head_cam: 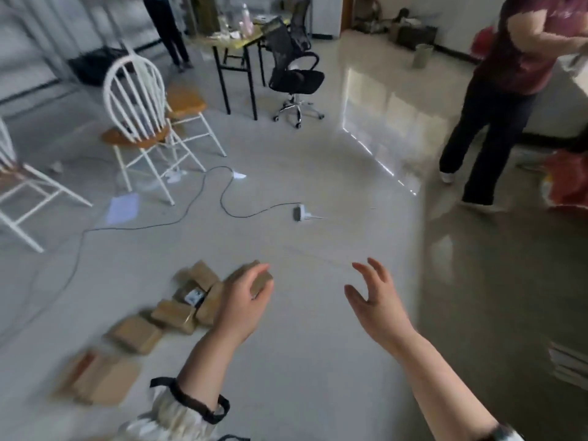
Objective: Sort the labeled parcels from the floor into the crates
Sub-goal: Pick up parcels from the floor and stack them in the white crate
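Note:
Several brown cardboard parcels [173, 315] lie in a loose, motion-blurred row on the grey floor at lower left. One of them shows a white label [194, 296]. My left hand [243, 300] reaches over the far end of the row, its fingers and thumb curled round a small brown parcel [259, 278]. To its right my right hand [372, 297] hovers above bare floor with fingers spread, holding nothing. No crate is in view.
A black cable [222, 198] snakes across the floor to a white adapter [299, 213]. White chairs [140, 122] stand at left, and an office chair [294, 78] and a table [235, 43] stand behind. A person in a maroon top [496, 100] stands at right beside a red bag [566, 183].

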Tool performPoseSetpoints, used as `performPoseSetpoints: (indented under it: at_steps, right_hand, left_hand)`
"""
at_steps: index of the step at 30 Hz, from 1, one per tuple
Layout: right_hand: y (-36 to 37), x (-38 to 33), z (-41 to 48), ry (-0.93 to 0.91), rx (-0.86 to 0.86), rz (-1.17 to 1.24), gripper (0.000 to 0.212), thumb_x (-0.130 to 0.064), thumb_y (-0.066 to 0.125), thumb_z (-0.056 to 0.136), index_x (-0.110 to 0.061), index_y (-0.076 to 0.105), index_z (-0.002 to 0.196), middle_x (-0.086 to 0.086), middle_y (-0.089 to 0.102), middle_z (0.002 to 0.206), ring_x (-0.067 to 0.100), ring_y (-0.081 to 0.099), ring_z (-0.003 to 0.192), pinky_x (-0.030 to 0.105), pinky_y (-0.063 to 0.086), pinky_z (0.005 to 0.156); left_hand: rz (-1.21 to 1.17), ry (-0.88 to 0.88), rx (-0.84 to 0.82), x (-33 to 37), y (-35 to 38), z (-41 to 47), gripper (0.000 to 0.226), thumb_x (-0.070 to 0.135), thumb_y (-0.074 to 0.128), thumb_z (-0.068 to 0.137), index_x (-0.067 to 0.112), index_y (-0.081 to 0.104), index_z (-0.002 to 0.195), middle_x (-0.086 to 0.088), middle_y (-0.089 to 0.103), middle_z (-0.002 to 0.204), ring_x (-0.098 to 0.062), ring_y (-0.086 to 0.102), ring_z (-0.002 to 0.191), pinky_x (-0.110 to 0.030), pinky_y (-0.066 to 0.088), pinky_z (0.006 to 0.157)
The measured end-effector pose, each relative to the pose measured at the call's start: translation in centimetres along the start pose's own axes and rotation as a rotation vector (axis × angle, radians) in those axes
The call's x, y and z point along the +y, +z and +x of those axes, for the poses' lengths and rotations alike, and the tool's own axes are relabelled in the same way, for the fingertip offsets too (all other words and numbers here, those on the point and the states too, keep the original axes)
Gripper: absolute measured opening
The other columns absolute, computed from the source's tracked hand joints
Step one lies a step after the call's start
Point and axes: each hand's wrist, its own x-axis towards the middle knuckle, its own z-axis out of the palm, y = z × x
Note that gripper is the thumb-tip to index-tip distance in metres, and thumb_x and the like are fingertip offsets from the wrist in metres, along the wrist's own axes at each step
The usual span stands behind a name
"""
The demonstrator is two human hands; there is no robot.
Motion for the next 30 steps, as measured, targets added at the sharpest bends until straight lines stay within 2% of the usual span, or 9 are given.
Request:
performPoseSetpoints:
  at_steps: [4,8,11,13,17,21,26,30]
  right_hand:
    - [9.2,-7.5,4.1,-0.121,-0.180,-0.007,0.046,-0.025,0.055,0.092,-0.015,0.044,0.137,0.007,0.025,0.152,0.023,0.036,0.135,0.026,0.033,0.100]
    - [15.5,-12.3,7.1,-0.181,-0.350,0.002,0.046,-0.023,0.057,0.092,-0.012,0.046,0.135,0.007,0.031,0.148,0.025,0.040,0.132,0.024,0.032,0.101]
    - [19.1,-12.9,10.3,-0.159,-0.432,0.004,0.043,-0.020,0.059,0.090,-0.011,0.050,0.131,0.008,0.036,0.144,0.029,0.050,0.122,0.033,0.041,0.100]
    - [21.2,-12.3,13.0,-0.133,-0.477,-0.011,0.042,-0.019,0.060,0.090,-0.011,0.051,0.130,0.009,0.037,0.143,0.030,0.050,0.121,0.037,0.042,0.100]
    - [25.4,-9.9,20.5,-0.084,-0.551,-0.068,0.042,-0.021,0.057,0.091,-0.012,0.050,0.132,0.003,0.039,0.141,0.025,0.049,0.123,0.031,0.040,0.101]
    - [31.9,-5.5,28.8,-0.164,-0.577,-0.318,0.049,-0.030,0.048,0.094,-0.018,0.039,0.140,-0.001,0.033,0.149,0.020,0.041,0.132,0.028,0.037,0.101]
    - [45.4,2.7,38.5,-0.182,-0.606,-0.386,0.049,-0.033,0.044,0.096,-0.022,0.034,0.143,-0.005,0.030,0.150,0.016,0.040,0.132,0.026,0.038,0.098]
    - [58.1,13.3,45.4,-0.135,-0.602,-0.415,0.053,-0.031,0.042,0.096,-0.022,0.027,0.146,-0.006,0.028,0.151,0.016,0.040,0.132,0.028,0.039,0.098]
  left_hand:
    - [0.045,-0.101,0.156,-6.9,-8.1,2.3,0.029,0.012,0.063,0.088,0.009,0.064,0.117,0.004,0.064,0.112,-0.009,0.057,0.105,-0.017,0.039,0.090]
    - [0.032,-0.250,0.243,-12.6,-12.9,2.8,0.028,0.012,0.063,0.088,0.008,0.065,0.116,0.007,0.062,0.109,-0.009,0.057,0.106,-0.019,0.040,0.090]
    - [-0.018,-0.343,0.291,-16.2,-14.2,4.3,0.038,0.031,0.065,0.082,0.011,0.065,0.114,0.006,0.064,0.109,-0.013,0.060,0.107,-0.028,0.046,0.094]
    - [0.013,-0.400,0.303,-18.3,-14.2,6.0,0.035,0.029,0.064,0.084,0.013,0.065,0.115,0.005,0.065,0.113,-0.012,0.059,0.107,-0.028,0.045,0.094]
    - [0.057,-0.496,0.316,-23.1,-12.1,11.8,0.030,0.022,0.061,0.090,0.015,0.064,0.118,0.003,0.065,0.120,-0.013,0.059,0.112,-0.024,0.042,0.090]
    - [-0.011,-0.570,0.267,-30.6,-7.4,19.7,0.034,0.023,0.057,0.092,0.020,0.057,0.126,0.006,0.060,0.127,-0.012,0.055,0.116,-0.024,0.040,0.092]
    - [0.034,-0.582,0.107,-46.1,1.0,29.9,0.050,0.029,0.055,0.092,0.026,0.041,0.140,0.007,0.047,0.141,-0.011,0.050,0.123,-0.032,0.042,0.103]
    - [0.301,-0.444,-0.048,-60.2,9.7,37.3,0.057,0.032,0.054,0.091,0.025,0.035,0.145,0.005,0.042,0.147,-0.012,0.040,0.133,-0.024,0.032,0.107]
